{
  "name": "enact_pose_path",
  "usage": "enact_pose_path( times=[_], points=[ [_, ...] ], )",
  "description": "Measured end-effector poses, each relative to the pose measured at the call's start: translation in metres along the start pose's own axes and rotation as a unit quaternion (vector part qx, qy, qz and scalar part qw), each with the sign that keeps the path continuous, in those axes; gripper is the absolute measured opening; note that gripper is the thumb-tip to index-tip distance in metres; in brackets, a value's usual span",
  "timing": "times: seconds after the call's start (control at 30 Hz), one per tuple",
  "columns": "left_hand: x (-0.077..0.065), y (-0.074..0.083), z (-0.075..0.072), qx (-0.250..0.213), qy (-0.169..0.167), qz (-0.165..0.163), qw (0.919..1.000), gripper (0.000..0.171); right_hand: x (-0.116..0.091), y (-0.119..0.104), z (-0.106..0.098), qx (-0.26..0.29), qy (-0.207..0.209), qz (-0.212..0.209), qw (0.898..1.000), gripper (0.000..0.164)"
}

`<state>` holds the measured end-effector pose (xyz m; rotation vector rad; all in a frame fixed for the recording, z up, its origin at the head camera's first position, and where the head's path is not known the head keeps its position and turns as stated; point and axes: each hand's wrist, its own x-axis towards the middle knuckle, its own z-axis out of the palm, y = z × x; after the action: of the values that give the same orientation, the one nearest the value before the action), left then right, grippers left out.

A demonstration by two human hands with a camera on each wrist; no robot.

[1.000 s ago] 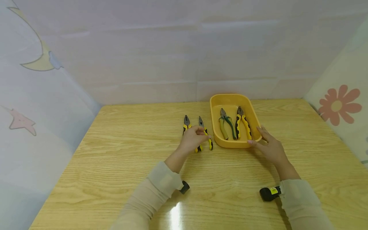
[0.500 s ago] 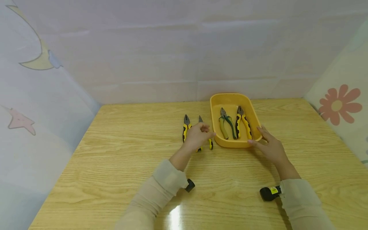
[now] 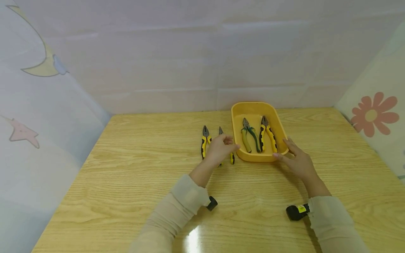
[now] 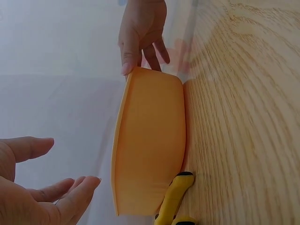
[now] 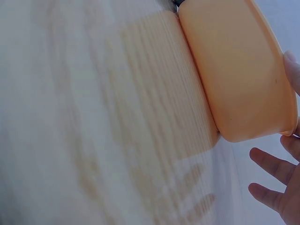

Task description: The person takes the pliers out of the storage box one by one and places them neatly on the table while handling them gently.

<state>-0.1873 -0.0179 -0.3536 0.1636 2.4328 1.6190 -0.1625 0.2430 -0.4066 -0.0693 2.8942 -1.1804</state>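
A yellow plastic tray (image 3: 255,158) stands at the back of the table. Inside it lie green-handled pliers (image 3: 246,125) and yellow-and-black pliers (image 3: 262,138). My right hand (image 3: 299,165) holds the tray's near right corner, thumb on the rim; two fingers spread free in the right wrist view. Left of the tray lie combination pliers (image 3: 204,147) and narrow-nosed pliers (image 3: 220,131), both with yellow-and-black handles. My left hand (image 3: 218,149) hovers over these, partly hiding them. In the left wrist view its thumb and fingers stand apart beside the tray wall (image 4: 150,140), holding nothing.
The wooden table (image 3: 133,168) meets a pale cloth wall (image 3: 164,70) just behind the tray. Side walls rise at left and right, the right one printed with a red flower (image 3: 374,115). Each wrist carries a small black camera (image 3: 295,212).
My left hand has moved a little to the right, toward the tray's near left corner, uncovering more of the combination pliers. My right hand, the tray and all the pliers have stayed put.
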Motion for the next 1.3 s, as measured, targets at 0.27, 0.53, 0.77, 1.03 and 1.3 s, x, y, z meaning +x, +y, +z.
enact_pose_path(
  times=[0.27, 0.53, 0.77, 1.03, 1.3],
  points=[
    [0.001, 0.002, 0.005, -0.026, -0.014, 0.001, 0.9996, 0.04, 0.0, 0.0, 0.0, -0.002, 0.0, 0.001, 1.0, 0.077],
    [0.004, 0.005, 0.012, -0.016, -0.01, -0.012, 0.9997, 0.041, -0.001, 0.001, 0.0, -0.005, 0.0, -0.001, 1.0, 0.077],
    [0.008, 0.003, 0.017, -0.024, -0.014, -0.009, 0.9996, 0.042, -0.002, 0.002, 0.001, 0.0, 0.0, 0.003, 1.0, 0.078],
    [0.01, 0.004, 0.022, -0.004, -0.014, -0.003, 0.9999, 0.041, -0.001, 0.001, 0.001, 0.002, 0.0, 0.003, 1.0, 0.078],
    [0.016, 0.006, 0.024, 0.026, -0.017, 0.002, 0.9995, 0.041, 0.0, 0.001, 0.001, 0.004, 0.001, -0.002, 1.0, 0.078]
  ],
)
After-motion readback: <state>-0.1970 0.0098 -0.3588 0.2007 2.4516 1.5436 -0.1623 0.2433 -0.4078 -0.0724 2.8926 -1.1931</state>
